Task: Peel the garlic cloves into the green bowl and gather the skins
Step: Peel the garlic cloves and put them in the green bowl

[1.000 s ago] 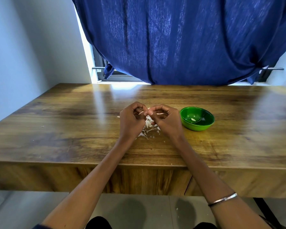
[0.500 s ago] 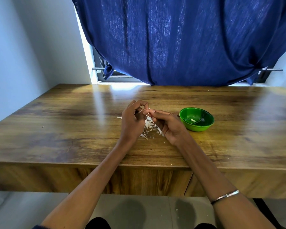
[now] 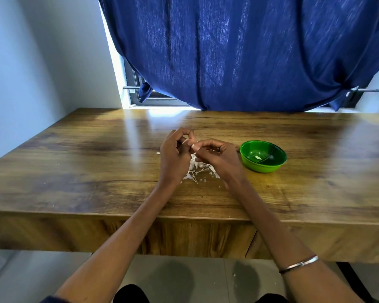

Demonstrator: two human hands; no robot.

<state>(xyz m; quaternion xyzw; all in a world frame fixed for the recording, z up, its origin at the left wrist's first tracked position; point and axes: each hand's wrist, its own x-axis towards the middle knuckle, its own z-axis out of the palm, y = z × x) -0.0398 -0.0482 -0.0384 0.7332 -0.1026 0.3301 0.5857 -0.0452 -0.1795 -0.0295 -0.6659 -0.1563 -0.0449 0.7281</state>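
Both hands meet above the middle of the bench, fingers curled in toward each other. The left hand (image 3: pixel 173 156) has its fingertips bent around a small pale garlic clove (image 3: pixel 186 141), and the right hand (image 3: pixel 217 158) pinches at the same clove from the other side with thumb and forefinger, so the two hands are joined on it. The clove is mostly hidden by the fingers; it seems to carry some skin, though the view is too small to be sure.

Directly beneath the hands, on the wooden bench (image 3: pixel 96 171), lies a loose heap of white garlic skins (image 3: pixel 198 170) with thin stalky strands among them. A few stray flecks sit further left on the bench top.

The green bowl (image 3: pixel 263 166) stands upright on the bench just to the right of the right hand, not touching it. Inside it rests one pale peeled clove (image 3: pixel 258 158).

A thin metal bangle (image 3: pixel 299 263) circles the right wrist. Behind the bench hangs a dark blue curtain (image 3: pixel 239 51), with a strip of window (image 3: pixel 140 92) showing at its left edge.
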